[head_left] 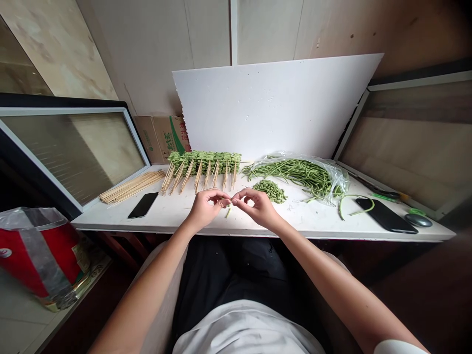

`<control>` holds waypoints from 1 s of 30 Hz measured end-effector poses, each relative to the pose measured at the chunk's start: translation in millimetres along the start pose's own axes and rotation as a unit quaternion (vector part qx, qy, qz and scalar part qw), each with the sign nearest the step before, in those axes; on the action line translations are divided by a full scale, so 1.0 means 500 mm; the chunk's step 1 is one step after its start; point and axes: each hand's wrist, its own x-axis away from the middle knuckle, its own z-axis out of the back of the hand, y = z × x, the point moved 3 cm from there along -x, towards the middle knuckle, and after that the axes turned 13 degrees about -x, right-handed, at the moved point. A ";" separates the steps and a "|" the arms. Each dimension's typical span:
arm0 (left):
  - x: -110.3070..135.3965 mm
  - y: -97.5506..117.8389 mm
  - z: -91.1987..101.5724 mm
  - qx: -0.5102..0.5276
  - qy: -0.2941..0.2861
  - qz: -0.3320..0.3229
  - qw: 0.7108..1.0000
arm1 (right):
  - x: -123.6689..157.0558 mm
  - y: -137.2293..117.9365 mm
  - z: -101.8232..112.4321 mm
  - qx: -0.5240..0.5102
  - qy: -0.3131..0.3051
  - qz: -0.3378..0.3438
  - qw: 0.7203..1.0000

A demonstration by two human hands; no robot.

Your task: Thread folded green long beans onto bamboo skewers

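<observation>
1. Two bare hands meet over the front of a white table point(173, 216), thumbs & forefingers pinched, tips touching or nearly so.
2. L hand point(207, 209): thumb & forefinger closed at the tips, other fingers curled. R hand point(258, 207): same pose, mirrored. Whether either grips anything b/w the tips = can't tell, too small.
3. Short green bean pc point(228, 212) right under the joined fingertips, nearer L hand's thumb; can't tell if it hangs from the fingers or lies on the tabletop.
4. Cut bean pcs point(271, 191) in a small heap just behind R hand, a bit to its right.
5. Long beans point(295, 171) behind that heap, partly inside a clear plastic bag point(337, 179); one loose bean point(340, 207) curls in front, its end over a dark phone point(387, 217) at the R side. Grey oval object point(419, 220) beside that phone.
6. Skewered beans point(202, 161) stacked in a row at the back, L of center, bare stick ends jutting fwd in bunches.
7. Loose sticks point(131, 187) in a flat pile, far L of tbl; 2nd phone point(143, 205) b/w them & L hand, face up.
8. Background: white board point(273, 105) upright behind the beans, cardboard box point(158, 137) to its L; red bag point(33, 255) low on the L, off the tbl.
</observation>
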 end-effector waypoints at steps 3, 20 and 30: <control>0.001 0.003 -0.001 0.012 0.003 -0.008 1.000 | 0.001 0.006 -0.008 -0.057 -0.015 -0.024 0.998; 0.005 -0.014 -0.042 0.291 0.018 0.118 0.949 | -0.004 0.045 -0.025 -0.336 0.031 -0.127 0.933; 0.002 -0.083 -0.056 0.303 -0.034 0.216 0.928 | -0.011 0.160 0.191 -0.061 0.264 -0.193 0.943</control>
